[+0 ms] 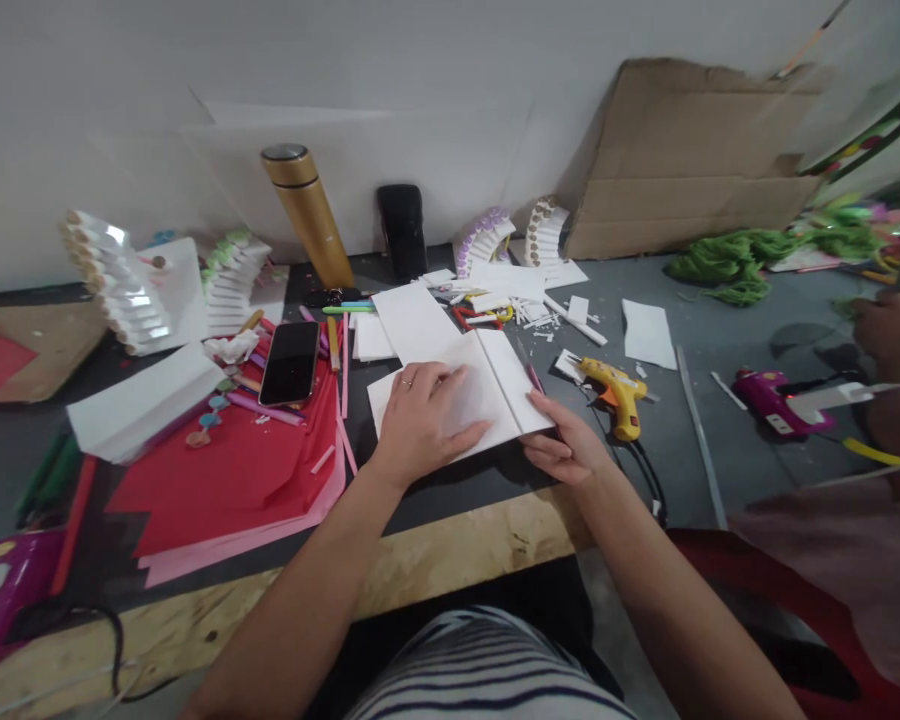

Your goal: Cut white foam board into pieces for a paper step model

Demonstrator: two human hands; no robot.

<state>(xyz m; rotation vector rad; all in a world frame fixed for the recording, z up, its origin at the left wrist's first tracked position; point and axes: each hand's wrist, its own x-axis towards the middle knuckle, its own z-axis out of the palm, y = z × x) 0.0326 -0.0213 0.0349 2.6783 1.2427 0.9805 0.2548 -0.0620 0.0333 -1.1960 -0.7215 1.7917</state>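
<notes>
A folded sheet of white card lies before me, with a crease running along its right part. My left hand rests flat on the card's left side, fingers spread. At the lower right corner, my right hand pinches the card's edge between thumb and fingers. A thin dark pinkish tool lies by my right thumb; its kind is unclear. Behind the card are a white sheet and several paper scraps. To the right lies a yellow glue gun.
Red paper sheets, a phone and markers lie left. A golden flask and a black case stand behind. On the right are a metal ruler, a purple power strip and another person's hand.
</notes>
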